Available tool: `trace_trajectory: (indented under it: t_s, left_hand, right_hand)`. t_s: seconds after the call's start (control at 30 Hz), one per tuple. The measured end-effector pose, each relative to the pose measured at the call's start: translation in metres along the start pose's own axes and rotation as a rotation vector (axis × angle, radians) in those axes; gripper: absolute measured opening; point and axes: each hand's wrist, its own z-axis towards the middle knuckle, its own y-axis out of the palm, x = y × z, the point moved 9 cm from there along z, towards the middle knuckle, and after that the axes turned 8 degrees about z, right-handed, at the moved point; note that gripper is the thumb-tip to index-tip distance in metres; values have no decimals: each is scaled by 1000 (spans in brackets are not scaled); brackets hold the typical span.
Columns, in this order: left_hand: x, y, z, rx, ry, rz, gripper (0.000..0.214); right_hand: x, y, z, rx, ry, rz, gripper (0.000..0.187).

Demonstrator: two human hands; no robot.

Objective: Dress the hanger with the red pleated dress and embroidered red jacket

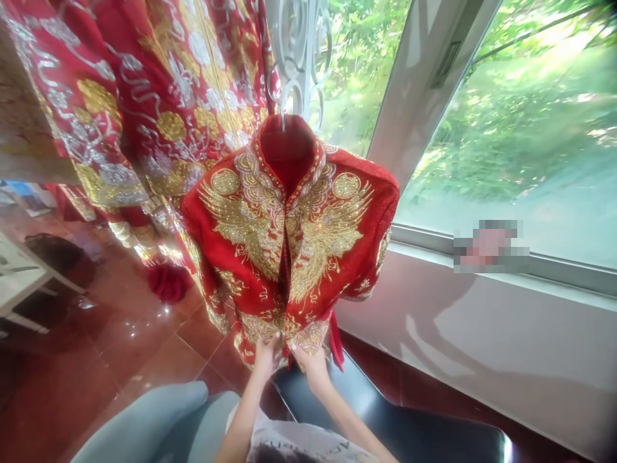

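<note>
So we've got a red jacket (315,247) in front of us, hanging upright by a metal hanger hook (283,120) near the middle of our view, just in front of some white scrolled metalwork (296,64). It's loaded with gold and silver embroidery, with a wing-like spread across each side of the chest and a round gold medallion above each one. We can't make out any proper characters in those medallions.

Our left hand (268,355) has the bottom front edge pinched on its side of the opening, thumb and fingers closed up. Our right hand (308,361) does the same on the other edge, so the two sit close together but apart, with the front gap running up between them.

As for writing, the only lettering we can spot is on our pale shirt (308,444), and the folds and angle make it too hard to read for sure. No brand tag we can read on the jacket.

More red embroidered garments (193,96) hang at upper left, a glossy black surface (347,392) sits below, and there's a big window (511,122) on the right.
</note>
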Motion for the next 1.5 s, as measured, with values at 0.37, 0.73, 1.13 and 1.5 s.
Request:
trace_trajectory:
  t_s: [0.37,0.73,1.13,1.5]
  left_hand:
    - [13,24,16,-68,61,4,41]
    - [27,20,14,-201,-105,2,50]
    - [31,17,14,-330,-154,157,37]
    - [39,12,8,-305,-33,111,43]
  right_hand:
    - [2,-3,11,157,-68,66,54]
    - [13,-6,9,311,-110,239,47]
    - [5,21,7,228,-155,206,58]
    - [-4,33,2,172,-197,205,54]
